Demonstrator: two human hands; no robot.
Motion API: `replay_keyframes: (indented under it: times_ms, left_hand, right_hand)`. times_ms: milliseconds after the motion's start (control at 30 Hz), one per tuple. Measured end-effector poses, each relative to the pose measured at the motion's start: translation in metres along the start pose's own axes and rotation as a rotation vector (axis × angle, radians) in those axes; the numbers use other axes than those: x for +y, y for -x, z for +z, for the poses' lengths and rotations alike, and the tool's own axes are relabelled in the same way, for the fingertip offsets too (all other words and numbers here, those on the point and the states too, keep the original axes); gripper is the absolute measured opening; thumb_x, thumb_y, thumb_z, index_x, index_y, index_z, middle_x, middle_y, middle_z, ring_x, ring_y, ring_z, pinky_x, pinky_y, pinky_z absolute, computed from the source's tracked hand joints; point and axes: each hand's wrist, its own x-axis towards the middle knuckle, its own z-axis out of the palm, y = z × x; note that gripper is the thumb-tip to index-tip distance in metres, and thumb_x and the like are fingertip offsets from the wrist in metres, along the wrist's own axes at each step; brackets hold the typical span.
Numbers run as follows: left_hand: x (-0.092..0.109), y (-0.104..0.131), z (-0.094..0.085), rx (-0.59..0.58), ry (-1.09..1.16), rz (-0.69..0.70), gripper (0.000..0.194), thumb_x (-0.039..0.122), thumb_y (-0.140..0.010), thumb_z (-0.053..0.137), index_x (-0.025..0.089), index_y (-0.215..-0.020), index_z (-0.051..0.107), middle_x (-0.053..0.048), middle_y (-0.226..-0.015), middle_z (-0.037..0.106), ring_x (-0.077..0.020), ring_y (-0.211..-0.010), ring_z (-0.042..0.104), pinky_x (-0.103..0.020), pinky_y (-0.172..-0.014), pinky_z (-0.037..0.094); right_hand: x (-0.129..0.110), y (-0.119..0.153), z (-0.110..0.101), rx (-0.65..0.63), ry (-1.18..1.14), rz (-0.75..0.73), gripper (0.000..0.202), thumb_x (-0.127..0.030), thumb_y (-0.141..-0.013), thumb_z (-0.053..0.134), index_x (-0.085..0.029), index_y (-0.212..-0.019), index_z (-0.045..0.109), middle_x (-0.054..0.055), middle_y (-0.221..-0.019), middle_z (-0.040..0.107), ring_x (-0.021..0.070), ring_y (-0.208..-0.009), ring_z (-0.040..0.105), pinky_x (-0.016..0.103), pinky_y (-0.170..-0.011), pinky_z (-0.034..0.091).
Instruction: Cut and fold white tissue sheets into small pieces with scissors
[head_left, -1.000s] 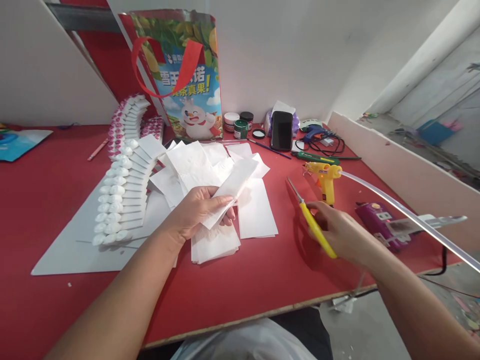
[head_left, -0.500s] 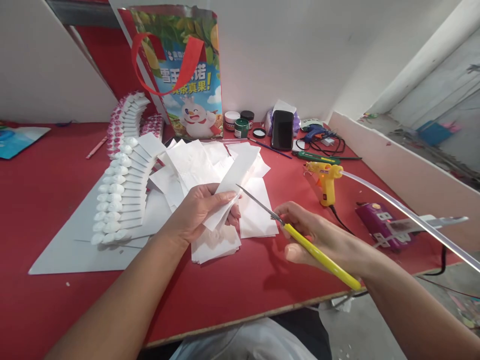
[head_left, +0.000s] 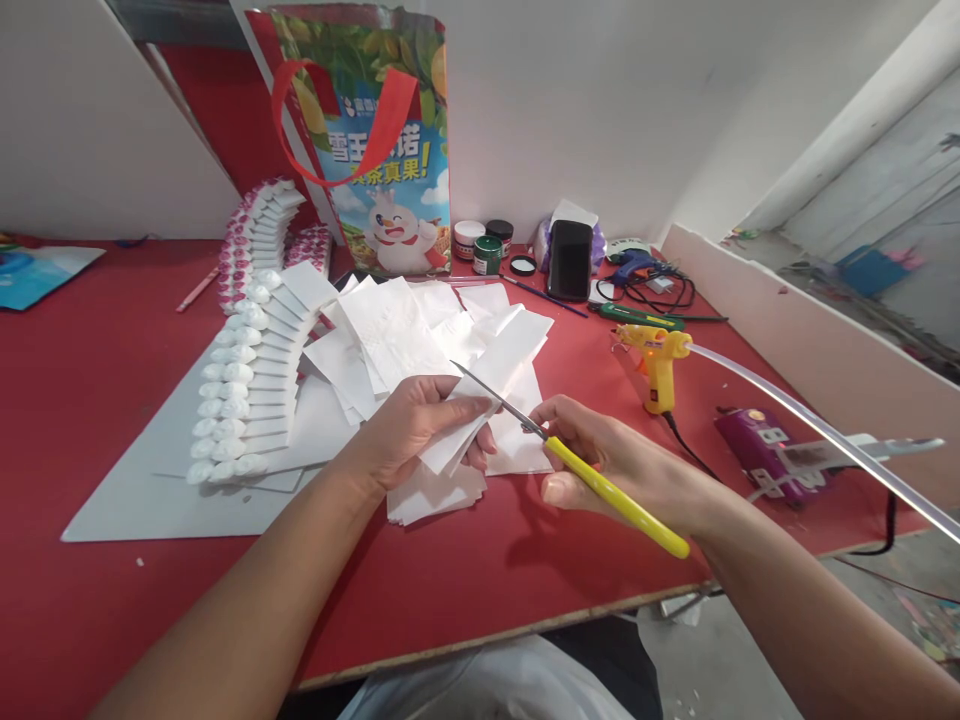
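My left hand (head_left: 427, 425) pinches a few layered strips of white paper (head_left: 514, 345) between thumb and fingers, tilted up and to the right. A pair of scissors with yellow handles (head_left: 615, 495) is in my right hand (head_left: 592, 450), its fingers wrapped round the grip. The slim metal blade lies across the paper just beyond my left thumb; whether it has cut in, I cannot tell. Beneath and behind my hands spreads a heap of loose white paper pieces (head_left: 397, 330). A small stack of white paper (head_left: 435, 498) lies below my left hand.
Left of the heap stands a curved row of white-tipped pieces (head_left: 259, 385) on a grey board (head_left: 127, 500). A printed bag (head_left: 390, 140), paint jars (head_left: 487, 255) and a phone (head_left: 570, 260) line the back. On the right are a yellow glue gun (head_left: 656, 365) and a purple box (head_left: 765, 455).
My right hand has brought the scissors leftward, so the blade now crosses the paper strips. The strips in my left hand have shifted slightly right, and the view has moved a little.
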Motion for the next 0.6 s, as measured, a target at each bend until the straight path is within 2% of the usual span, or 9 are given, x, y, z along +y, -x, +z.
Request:
replay_keyframes:
  times_ms: [200,433,600]
  left_hand:
    - [0.0011,0.0011,0.0006,0.022,0.002,-0.006,0.014,0.025,-0.081,0.081,0.013,-0.076,0.077,-0.005,-0.063,0.073,-0.014,-0.05,0.067,-0.022,-0.052,0.057]
    - [0.0019,0.0006,-0.0002,0.019,0.009,-0.022,0.015,0.026,-0.079,0.083,0.012,-0.079,0.077,-0.005,-0.063,0.073,-0.0145,-0.05,0.068,-0.023,-0.053,0.058]
    - [0.0026,-0.0004,-0.0009,0.02,0.021,-0.029,0.018,0.026,-0.076,0.085,0.011,-0.077,0.076,-0.006,-0.063,0.073,-0.0148,-0.05,0.067,-0.023,-0.052,0.057]
  right_hand:
    - [0.0028,-0.001,0.0009,0.012,-0.017,-0.003,0.051,-0.061,-0.084,0.071,-0.02,-0.104,0.049,-0.005,-0.076,0.05,0.0118,-0.067,0.043,0.026,-0.06,0.036]
    - [0.002,-0.0019,0.0018,0.075,-0.007,0.0,0.052,-0.061,-0.079,0.076,-0.02,-0.102,0.053,-0.005,-0.073,0.046,0.0115,-0.066,0.04,0.025,-0.057,0.033]
    - [0.0097,-0.0038,0.0024,0.091,-0.037,0.014,0.056,-0.062,-0.075,0.078,-0.019,-0.104,0.057,-0.004,-0.073,0.055,0.0118,-0.064,0.046,0.025,-0.056,0.034]
